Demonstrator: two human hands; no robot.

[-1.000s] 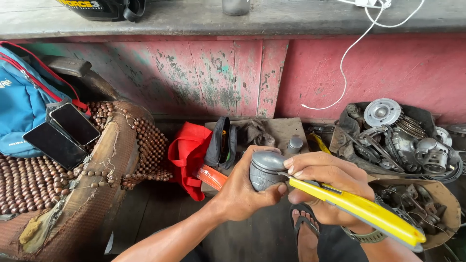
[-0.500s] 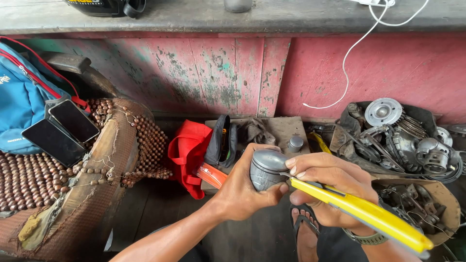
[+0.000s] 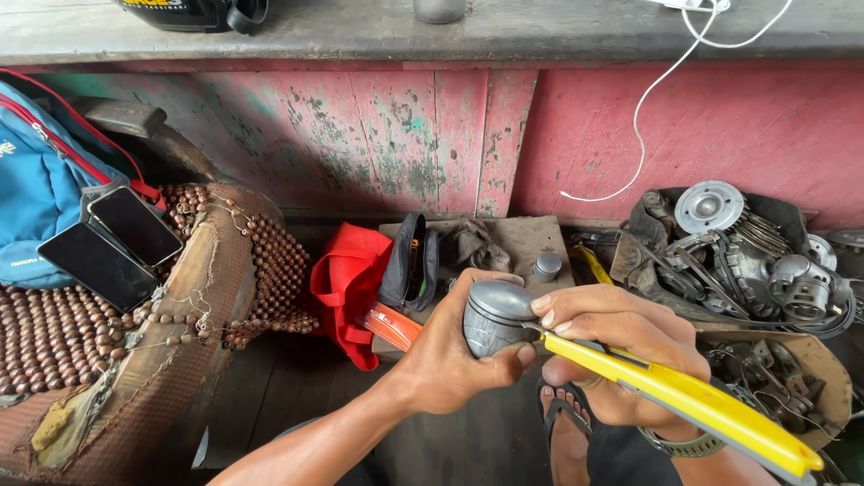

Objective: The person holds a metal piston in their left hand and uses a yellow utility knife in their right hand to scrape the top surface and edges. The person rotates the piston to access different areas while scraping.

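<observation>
Head view: looking down at two bare hands working over a dark wooden floor, in front of a worn red-and-green painted wall.
Left hand (image 3: 445, 355): closed around a grey metal piston (image 3: 498, 317), thumb and fingers wrapped about its side, domed crown turned up and to the left.
Right hand (image 3: 612, 351): closed on the yellow handle of a utility knife (image 3: 693, 400); the index finger lies along the top of the piston, and the knife's front end meets the piston's side.
Piston position: held in the air at the centre of the view, between the two hands, above a sandalled foot (image 3: 565, 432).
Wristwatch (image 3: 675, 443): metal band on the right wrist.
Orange-and-black tool (image 3: 389, 324): lies just behind the left hand, partly hidden by it.
Red cloth bag (image 3: 346, 279): on the floor left of the hands, touching a black pouch (image 3: 409, 261).
Wooden block (image 3: 504, 243): behind the hands, carrying a small grey metal cylinder (image 3: 547, 266) and a crumpled rag (image 3: 468, 241).
Engine parts (image 3: 738, 252): a heap of gears, discs and springs in a tray at the right.
Beaded seat cover (image 3: 63, 333): brown wooden beads over a worn seat at the left.
Two phones (image 3: 117, 247): lie dark-screened on the beads, beside a blue backpack (image 3: 36, 180).
White cable (image 3: 666, 81): hangs down the wall from the counter (image 3: 540, 27) above.
</observation>
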